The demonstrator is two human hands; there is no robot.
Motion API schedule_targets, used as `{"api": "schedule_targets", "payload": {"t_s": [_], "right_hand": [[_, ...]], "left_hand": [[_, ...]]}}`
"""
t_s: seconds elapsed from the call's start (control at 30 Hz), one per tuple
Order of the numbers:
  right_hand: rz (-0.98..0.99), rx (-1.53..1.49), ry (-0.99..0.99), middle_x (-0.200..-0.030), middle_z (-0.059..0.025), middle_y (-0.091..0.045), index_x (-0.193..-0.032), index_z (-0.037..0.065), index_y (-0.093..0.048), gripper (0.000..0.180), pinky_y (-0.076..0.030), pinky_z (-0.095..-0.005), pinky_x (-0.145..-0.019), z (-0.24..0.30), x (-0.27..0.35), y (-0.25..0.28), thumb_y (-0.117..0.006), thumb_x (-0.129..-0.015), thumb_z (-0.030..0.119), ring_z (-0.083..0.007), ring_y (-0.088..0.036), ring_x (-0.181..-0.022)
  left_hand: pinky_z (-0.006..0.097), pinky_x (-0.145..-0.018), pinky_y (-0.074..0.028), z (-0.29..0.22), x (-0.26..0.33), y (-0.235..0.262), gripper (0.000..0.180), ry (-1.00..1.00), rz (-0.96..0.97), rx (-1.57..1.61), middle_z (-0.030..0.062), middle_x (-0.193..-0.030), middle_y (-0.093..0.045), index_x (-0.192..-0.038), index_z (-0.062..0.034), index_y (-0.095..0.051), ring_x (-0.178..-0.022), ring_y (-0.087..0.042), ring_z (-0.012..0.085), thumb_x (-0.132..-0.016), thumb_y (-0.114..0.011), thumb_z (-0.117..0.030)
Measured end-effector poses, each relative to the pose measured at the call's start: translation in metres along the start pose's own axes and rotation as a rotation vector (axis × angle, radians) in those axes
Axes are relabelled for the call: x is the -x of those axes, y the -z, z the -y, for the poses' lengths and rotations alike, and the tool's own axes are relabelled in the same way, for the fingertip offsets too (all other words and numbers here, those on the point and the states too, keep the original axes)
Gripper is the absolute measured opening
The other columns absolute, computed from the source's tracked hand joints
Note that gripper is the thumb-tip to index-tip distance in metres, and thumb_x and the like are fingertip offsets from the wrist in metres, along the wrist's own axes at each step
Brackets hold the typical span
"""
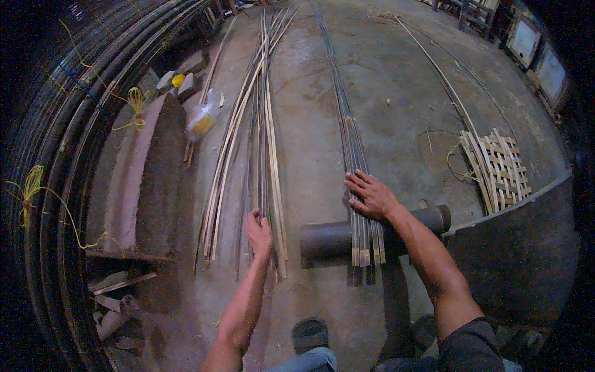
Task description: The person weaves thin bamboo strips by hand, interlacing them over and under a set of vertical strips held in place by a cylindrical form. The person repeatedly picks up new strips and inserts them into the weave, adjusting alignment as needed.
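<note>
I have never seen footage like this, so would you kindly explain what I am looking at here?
There is no machine here: a person wears a wide camera on the head, looking down at their own two bare hands, and the lens bends straight edges near the rim. The left hand reaches into a loose pile of long thin strips lying on the concrete floor, its fingers curled around a few. The right hand lies flat, palm down, on a second, neater bundle laid across a dark pipe. To the right lies a small woven mat of the same strips. Coiled black hoses fill the left edge.
</note>
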State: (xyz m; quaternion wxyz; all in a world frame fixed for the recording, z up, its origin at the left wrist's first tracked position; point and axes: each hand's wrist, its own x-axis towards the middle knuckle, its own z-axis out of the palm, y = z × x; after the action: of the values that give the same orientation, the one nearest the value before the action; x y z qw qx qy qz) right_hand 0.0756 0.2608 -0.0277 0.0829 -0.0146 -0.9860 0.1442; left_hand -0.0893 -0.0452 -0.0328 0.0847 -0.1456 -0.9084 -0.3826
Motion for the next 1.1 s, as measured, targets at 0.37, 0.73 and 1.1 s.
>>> {"api": "schedule_targets", "payload": {"t_s": [0.37,0.73,1.1], "right_hand": [[0.104,0.018,-0.022,-0.153,-0.0124,-0.03,-0.143,0.007,-0.039,0.058,-0.02,-0.042,-0.117,-0.014,0.002,0.0,-0.042,-0.096,0.041,-0.0329,-0.022,-0.143],[0.118,0.086,-0.019,-0.153,-0.0124,-0.029,-0.147,0.008,-0.029,0.063,-0.018,-0.0413,-0.118,-0.012,0.004,-0.001,-0.038,-0.097,0.045,-0.0333,-0.023,-0.142],[0.129,0.071,-0.002,-0.154,-0.0145,-0.026,-0.148,0.01,-0.028,0.065,-0.019,-0.042,-0.118,-0.014,0.004,0.001,-0.038,-0.097,0.049,-0.0354,-0.021,-0.143]], "left_hand": [[0.034,-0.081,-0.051,-0.111,0.091,0.004,0.022,-0.046,0.952,0.383,0.0128,-0.094,-0.069,-0.101,0.0027,-0.062,-0.09,-0.067,0.0211,-0.092,-0.055,-0.017],[0.034,-0.074,-0.054,-0.11,0.105,-0.012,0.033,0.435,1.121,0.723,0.0137,-0.098,-0.066,-0.121,0.0012,-0.048,-0.085,-0.065,0.0161,-0.092,-0.053,-0.015],[0.03,-0.072,-0.054,-0.114,0.109,-0.019,0.036,0.089,1.073,0.417,0.0118,-0.093,-0.069,-0.115,0.0011,-0.053,-0.083,-0.067,0.0151,-0.084,-0.067,-0.011]]}}
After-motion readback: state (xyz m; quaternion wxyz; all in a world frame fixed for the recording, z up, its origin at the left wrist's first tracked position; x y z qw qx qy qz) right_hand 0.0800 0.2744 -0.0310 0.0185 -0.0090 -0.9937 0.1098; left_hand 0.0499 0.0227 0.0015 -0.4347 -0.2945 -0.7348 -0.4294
